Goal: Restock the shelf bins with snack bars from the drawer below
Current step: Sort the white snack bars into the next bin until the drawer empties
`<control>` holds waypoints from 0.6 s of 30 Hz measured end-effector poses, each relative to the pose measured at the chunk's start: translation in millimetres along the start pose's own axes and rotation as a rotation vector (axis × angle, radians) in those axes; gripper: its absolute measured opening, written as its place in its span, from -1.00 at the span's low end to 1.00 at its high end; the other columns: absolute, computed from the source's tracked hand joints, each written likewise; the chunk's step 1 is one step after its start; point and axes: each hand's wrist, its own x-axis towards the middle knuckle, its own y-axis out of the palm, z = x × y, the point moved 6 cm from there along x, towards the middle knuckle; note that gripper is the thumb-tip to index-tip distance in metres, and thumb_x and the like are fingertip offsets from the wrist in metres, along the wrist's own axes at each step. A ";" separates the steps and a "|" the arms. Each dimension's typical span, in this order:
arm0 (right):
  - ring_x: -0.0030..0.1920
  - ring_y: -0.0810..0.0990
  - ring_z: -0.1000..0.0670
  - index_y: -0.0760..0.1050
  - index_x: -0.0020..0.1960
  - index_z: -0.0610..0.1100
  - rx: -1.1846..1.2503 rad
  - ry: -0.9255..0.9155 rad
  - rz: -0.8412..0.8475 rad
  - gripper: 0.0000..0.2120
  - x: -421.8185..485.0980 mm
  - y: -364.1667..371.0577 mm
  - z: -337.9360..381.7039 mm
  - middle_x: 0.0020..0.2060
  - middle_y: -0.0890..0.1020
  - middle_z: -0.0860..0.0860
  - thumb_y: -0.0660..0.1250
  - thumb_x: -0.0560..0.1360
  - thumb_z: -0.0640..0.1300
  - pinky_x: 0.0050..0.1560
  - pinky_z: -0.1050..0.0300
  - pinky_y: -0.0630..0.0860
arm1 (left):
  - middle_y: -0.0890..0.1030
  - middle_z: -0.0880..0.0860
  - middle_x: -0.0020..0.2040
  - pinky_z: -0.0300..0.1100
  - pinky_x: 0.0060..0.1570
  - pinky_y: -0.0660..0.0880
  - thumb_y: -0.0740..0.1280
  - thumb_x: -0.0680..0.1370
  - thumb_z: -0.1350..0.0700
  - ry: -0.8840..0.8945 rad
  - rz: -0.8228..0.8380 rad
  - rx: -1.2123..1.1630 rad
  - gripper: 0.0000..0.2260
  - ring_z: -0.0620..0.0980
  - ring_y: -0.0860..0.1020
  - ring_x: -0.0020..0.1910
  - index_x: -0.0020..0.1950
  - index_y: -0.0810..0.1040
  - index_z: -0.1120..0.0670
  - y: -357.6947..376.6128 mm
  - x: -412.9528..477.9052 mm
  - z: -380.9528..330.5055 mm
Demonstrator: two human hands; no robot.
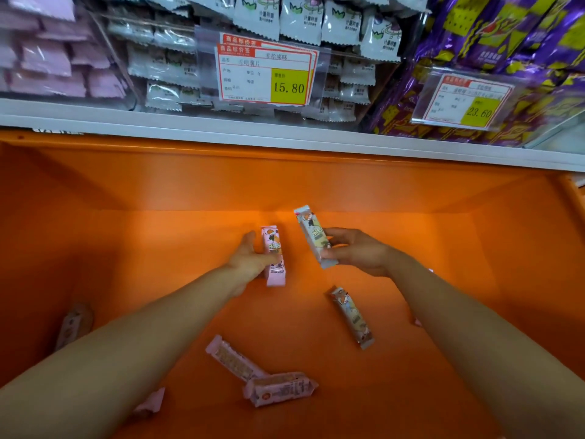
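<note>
Both my arms reach down into the open orange drawer. My left hand grips a pink snack bar near the drawer's back middle. My right hand pinches a cream-white snack bar, held tilted just above the drawer floor. Several more bars lie loose on the floor: a cream one under my right forearm, two pink ones near the front, and another pink one by the left wall.
Above the drawer, clear shelf bins hold pink packets on the left, white packets in the middle and purple-yellow bars on the right. Price tags reading 15.80 and 23.60 hang on the bin fronts. A white shelf edge overhangs the drawer.
</note>
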 end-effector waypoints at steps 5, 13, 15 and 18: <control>0.08 0.58 -0.10 0.36 0.36 -0.08 0.089 -0.134 0.056 -0.52 -10.8 37.2 43.1 0.11 0.51 -0.14 0.38 0.50 -0.32 0.12 0.01 0.57 | 0.59 0.12 -0.05 -0.13 -0.22 0.56 0.37 0.54 0.34 0.180 0.024 -0.063 -0.35 0.01 0.58 -0.17 0.50 0.21 -0.09 -14.1 -25.6 -29.9; 0.00 0.59 -0.09 0.39 0.27 -0.12 0.012 -0.283 0.002 -0.45 -52.5 82.6 101.5 0.09 0.53 -0.12 0.51 0.34 -0.17 0.02 0.04 0.56 | 0.57 0.11 -0.10 -0.16 -0.28 0.60 0.34 0.56 0.31 0.337 0.049 -0.036 -0.55 0.02 0.60 -0.19 0.38 0.34 0.00 -40.7 -83.9 -77.1; -0.03 0.59 -0.11 0.40 0.26 -0.13 -0.030 -0.323 -0.046 -0.42 -69.7 84.8 116.3 0.10 0.52 -0.14 0.52 0.30 -0.16 -0.04 0.07 0.57 | 0.59 0.16 -0.07 -0.10 -0.22 0.61 0.35 0.56 0.31 0.373 0.052 0.005 -0.58 0.07 0.60 -0.17 0.35 0.35 0.00 -43.8 -98.6 -91.7; -0.09 0.58 -0.13 0.45 0.16 -0.13 -0.080 -0.373 -0.068 -0.59 -98.8 79.7 140.6 0.06 0.52 -0.12 0.49 0.38 -0.32 -0.09 0.03 0.53 | 0.59 0.19 -0.01 -0.06 -0.15 0.57 0.35 0.56 0.28 0.456 0.065 0.157 -0.63 0.05 0.58 -0.17 0.32 0.36 0.08 -47.0 -122.4 -119.4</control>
